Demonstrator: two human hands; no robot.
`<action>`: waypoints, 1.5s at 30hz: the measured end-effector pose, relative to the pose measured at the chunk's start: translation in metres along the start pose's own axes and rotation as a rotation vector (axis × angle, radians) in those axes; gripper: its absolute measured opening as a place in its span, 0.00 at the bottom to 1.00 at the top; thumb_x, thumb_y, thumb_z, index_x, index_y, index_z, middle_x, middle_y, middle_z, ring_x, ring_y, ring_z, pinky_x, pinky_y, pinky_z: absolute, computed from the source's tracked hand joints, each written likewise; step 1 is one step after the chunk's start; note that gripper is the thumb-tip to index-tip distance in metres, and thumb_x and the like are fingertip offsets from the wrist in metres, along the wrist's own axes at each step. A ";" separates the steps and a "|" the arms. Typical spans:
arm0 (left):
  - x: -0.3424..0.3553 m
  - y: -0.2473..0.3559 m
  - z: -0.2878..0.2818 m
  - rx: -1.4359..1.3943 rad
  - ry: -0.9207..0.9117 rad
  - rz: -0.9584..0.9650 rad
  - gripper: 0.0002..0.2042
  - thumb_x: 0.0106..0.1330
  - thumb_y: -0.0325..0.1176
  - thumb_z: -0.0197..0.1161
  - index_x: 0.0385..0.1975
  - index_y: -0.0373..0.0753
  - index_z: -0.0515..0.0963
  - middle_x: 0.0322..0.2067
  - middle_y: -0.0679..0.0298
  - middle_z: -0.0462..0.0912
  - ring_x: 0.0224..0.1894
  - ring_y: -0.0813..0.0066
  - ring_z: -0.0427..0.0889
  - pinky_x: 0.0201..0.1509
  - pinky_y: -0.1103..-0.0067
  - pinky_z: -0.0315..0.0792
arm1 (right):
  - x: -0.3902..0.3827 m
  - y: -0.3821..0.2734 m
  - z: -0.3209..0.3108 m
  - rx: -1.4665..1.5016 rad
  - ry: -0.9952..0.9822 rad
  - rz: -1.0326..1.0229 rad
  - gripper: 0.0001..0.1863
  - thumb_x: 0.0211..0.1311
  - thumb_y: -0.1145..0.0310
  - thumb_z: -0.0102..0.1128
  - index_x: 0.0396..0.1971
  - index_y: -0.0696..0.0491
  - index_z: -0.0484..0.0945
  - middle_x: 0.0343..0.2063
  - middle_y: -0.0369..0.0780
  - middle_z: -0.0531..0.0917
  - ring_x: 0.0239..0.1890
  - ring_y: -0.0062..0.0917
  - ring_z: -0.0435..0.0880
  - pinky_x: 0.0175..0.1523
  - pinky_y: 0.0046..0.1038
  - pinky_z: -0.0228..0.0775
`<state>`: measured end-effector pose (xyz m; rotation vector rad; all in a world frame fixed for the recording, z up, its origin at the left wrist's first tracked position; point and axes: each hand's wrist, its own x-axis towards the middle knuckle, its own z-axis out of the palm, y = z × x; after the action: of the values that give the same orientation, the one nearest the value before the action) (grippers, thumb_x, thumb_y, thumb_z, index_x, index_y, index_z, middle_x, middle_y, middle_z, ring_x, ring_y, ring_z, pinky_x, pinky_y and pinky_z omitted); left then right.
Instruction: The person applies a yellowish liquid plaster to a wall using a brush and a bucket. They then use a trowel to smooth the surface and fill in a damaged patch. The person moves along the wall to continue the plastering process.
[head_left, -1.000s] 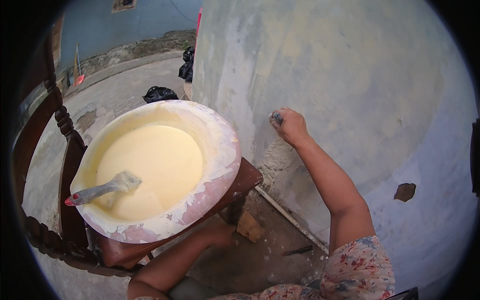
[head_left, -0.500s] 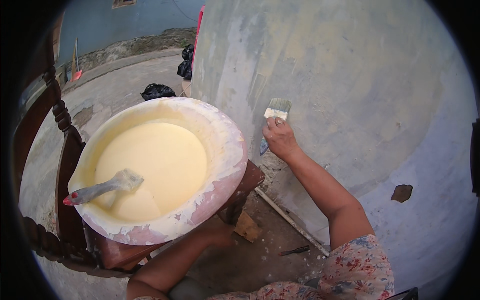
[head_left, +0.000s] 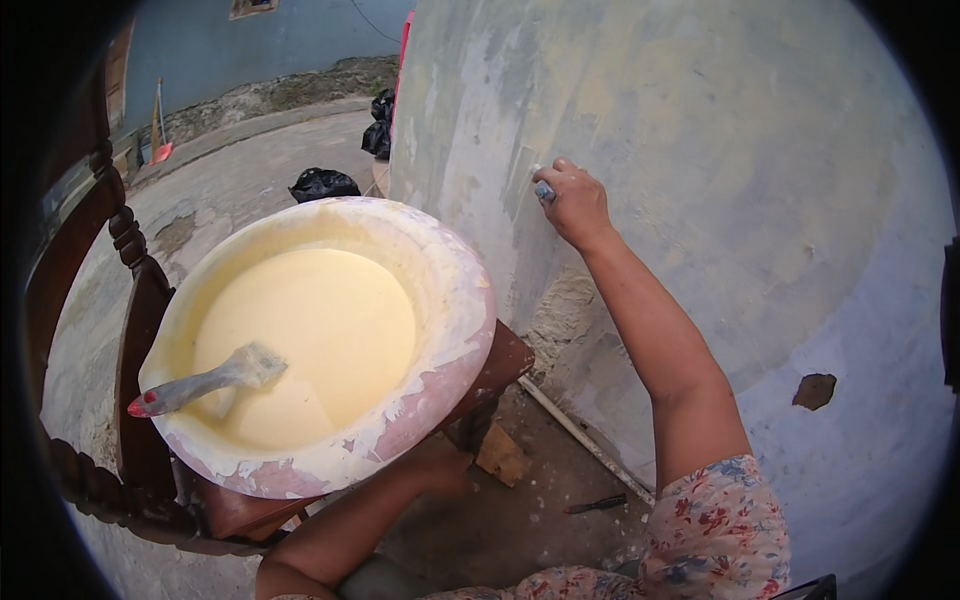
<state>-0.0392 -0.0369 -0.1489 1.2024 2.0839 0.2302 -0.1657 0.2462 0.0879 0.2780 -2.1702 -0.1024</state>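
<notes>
Moved since the earlier frame: the right hand [head_left: 578, 206], raised higher along the wall [head_left: 720, 180], and the brush [head_left: 545, 190], turned so that its handle end is shown toward the viewer.

Right hand: closed around the brush, which is held close against the wall. Bristles mostly hidden by the fingers; contact with the wall cannot be confirmed.

Left hand [head_left: 452, 472]: lowered beside the chair [head_left: 505, 362], below the basin, in shadow; whether anything is gripped cannot be made out.

Basin [head_left: 458, 300]: one, round, wide-rimmed, flaked pink and white; carried on the brown chair, left of the right hand. Partly filled with paint [head_left: 330, 340], pale yellow.

Second brush [head_left: 195, 388]: grey handle, red tip; leaned over the near left rim, bristles set in the paint.

On the floor [head_left: 440, 545]: wood block [head_left: 502, 455], near the left hand; dark tool [head_left: 597, 504], laid flat; pale pipe [head_left: 580, 435], run along the wall's foot.

Beyond the basin: black bag [head_left: 323, 185]; further off, red dustpan [head_left: 162, 153].
</notes>
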 end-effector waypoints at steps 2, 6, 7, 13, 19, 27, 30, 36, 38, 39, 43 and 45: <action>0.001 0.002 -0.002 0.006 -0.020 -0.002 0.38 0.64 0.56 0.58 0.65 0.31 0.65 0.60 0.40 0.70 0.65 0.47 0.68 0.70 0.64 0.61 | 0.018 -0.006 -0.012 -0.137 0.168 -0.123 0.08 0.47 0.74 0.60 0.29 0.48 0.82 0.32 0.41 0.78 0.36 0.38 0.80 0.37 0.38 0.74; 0.000 0.007 -0.006 0.013 -0.035 0.011 0.38 0.64 0.57 0.58 0.65 0.32 0.65 0.61 0.40 0.69 0.65 0.47 0.67 0.71 0.64 0.60 | -0.007 -0.011 0.013 -0.326 0.157 -0.314 0.05 0.47 0.71 0.58 0.24 0.52 0.81 0.32 0.41 0.76 0.38 0.33 0.77 0.39 0.34 0.70; 0.001 0.008 -0.006 0.017 -0.040 0.017 0.38 0.64 0.57 0.58 0.65 0.33 0.65 0.61 0.40 0.69 0.66 0.47 0.67 0.71 0.64 0.59 | -0.032 -0.009 0.034 -0.328 0.047 -0.361 0.04 0.47 0.70 0.57 0.22 0.52 0.81 0.32 0.40 0.76 0.39 0.33 0.77 0.41 0.34 0.69; -0.008 0.004 -0.002 -0.064 0.007 0.012 0.38 0.64 0.57 0.58 0.66 0.33 0.65 0.63 0.43 0.68 0.67 0.49 0.66 0.71 0.65 0.59 | -0.189 -0.047 0.127 0.031 -0.525 -0.129 0.07 0.53 0.67 0.55 0.25 0.51 0.82 0.36 0.43 0.78 0.42 0.37 0.80 0.43 0.39 0.73; 0.003 -0.003 0.003 0.002 -0.016 0.005 0.38 0.65 0.56 0.58 0.66 0.33 0.64 0.63 0.42 0.68 0.67 0.50 0.67 0.71 0.65 0.60 | -0.194 -0.029 0.110 0.190 -0.385 0.157 0.10 0.51 0.75 0.56 0.33 0.49 0.82 0.35 0.46 0.79 0.37 0.45 0.83 0.41 0.44 0.75; 0.001 0.014 -0.007 -0.022 -0.052 -0.012 0.39 0.63 0.57 0.59 0.66 0.34 0.64 0.63 0.42 0.69 0.66 0.49 0.68 0.70 0.64 0.61 | -0.047 -0.018 -0.083 -0.277 0.235 -0.173 0.15 0.46 0.76 0.60 0.37 0.48 0.83 0.33 0.40 0.77 0.39 0.37 0.80 0.41 0.37 0.74; -0.009 0.023 -0.013 -0.062 -0.061 -0.021 0.39 0.63 0.57 0.60 0.67 0.34 0.63 0.63 0.42 0.69 0.66 0.48 0.68 0.70 0.63 0.61 | -0.050 -0.007 -0.102 -0.380 0.262 -0.208 0.13 0.46 0.75 0.60 0.35 0.49 0.82 0.33 0.41 0.76 0.42 0.38 0.79 0.43 0.36 0.73; -0.012 0.027 -0.018 -0.034 0.004 0.041 0.39 0.63 0.57 0.60 0.66 0.34 0.64 0.63 0.43 0.68 0.66 0.49 0.68 0.70 0.64 0.61 | -0.176 -0.020 -0.054 -0.131 -0.233 -0.104 0.05 0.47 0.75 0.58 0.27 0.53 0.79 0.33 0.45 0.75 0.40 0.41 0.77 0.47 0.40 0.73; -0.014 0.022 -0.012 -0.006 0.030 0.052 0.39 0.62 0.57 0.60 0.66 0.34 0.64 0.63 0.43 0.68 0.66 0.48 0.68 0.70 0.64 0.61 | -0.217 -0.034 -0.041 0.008 -0.410 -0.017 0.09 0.47 0.77 0.59 0.31 0.52 0.81 0.34 0.44 0.75 0.41 0.41 0.78 0.44 0.39 0.73; -0.011 0.019 -0.009 0.017 0.026 0.046 0.39 0.62 0.57 0.60 0.66 0.34 0.64 0.63 0.42 0.68 0.66 0.48 0.68 0.70 0.64 0.61 | -0.225 -0.032 -0.037 0.061 -0.441 0.022 0.11 0.47 0.78 0.59 0.32 0.51 0.81 0.34 0.44 0.76 0.41 0.40 0.78 0.44 0.39 0.74; -0.005 0.007 0.001 -0.007 0.019 0.000 0.39 0.62 0.57 0.61 0.66 0.32 0.64 0.62 0.42 0.69 0.66 0.48 0.68 0.70 0.64 0.61 | -0.215 -0.009 -0.058 0.166 -0.429 0.081 0.13 0.46 0.79 0.62 0.35 0.50 0.82 0.35 0.42 0.79 0.41 0.38 0.81 0.41 0.36 0.74; -0.010 0.015 -0.007 -0.026 0.001 0.012 0.40 0.62 0.57 0.60 0.66 0.32 0.64 0.63 0.41 0.68 0.66 0.48 0.68 0.70 0.64 0.61 | -0.176 0.005 -0.093 0.143 -0.337 0.091 0.14 0.45 0.79 0.65 0.35 0.51 0.82 0.36 0.41 0.81 0.39 0.38 0.82 0.41 0.34 0.75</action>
<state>-0.0299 -0.0353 -0.1319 1.1996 2.0691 0.2625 0.0073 0.2958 0.0022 0.2569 -2.5268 0.0621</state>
